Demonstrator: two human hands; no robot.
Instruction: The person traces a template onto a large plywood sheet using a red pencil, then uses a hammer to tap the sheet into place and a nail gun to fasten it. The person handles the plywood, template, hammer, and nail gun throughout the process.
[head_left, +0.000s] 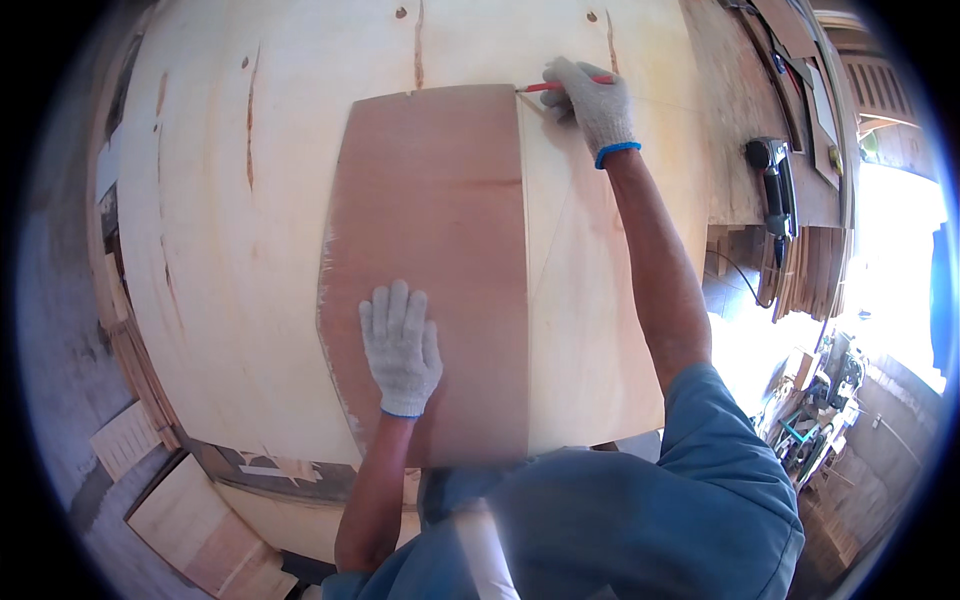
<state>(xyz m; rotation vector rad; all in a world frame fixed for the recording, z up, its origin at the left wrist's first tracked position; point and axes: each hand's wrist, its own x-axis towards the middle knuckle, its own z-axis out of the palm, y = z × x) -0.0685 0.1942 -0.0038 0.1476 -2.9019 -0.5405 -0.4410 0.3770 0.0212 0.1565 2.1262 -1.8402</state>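
In the head view, your left hand (400,350) lies palm down on the brown board (440,220), toward its near end; fingers straight and slightly parted, thumb out to the right, gripping nothing. Your right hand (595,105) is up at the board's far right corner, fingers closed around a red pencil (545,87), its tip pointing left, at or just beside that corner; contact too fine to tell. Both hands wear pale knit gloves with blue cuff edges. The brown board lies flat on a large pale wooden sheet (220,300), its near end close to your body. Its left edge bows outward and looks ragged, with light splintery marks; its right edge runs smoother. The pale sheet shows dark knots and long brown streaks, plus faint thin lines right of the board. Off to your right, a dark power tool (775,190) rests on a worn wooden surface (732,120), well apart from your hands. Below and left, a wooden panel (195,520) leans or lies low; cannot tell which.
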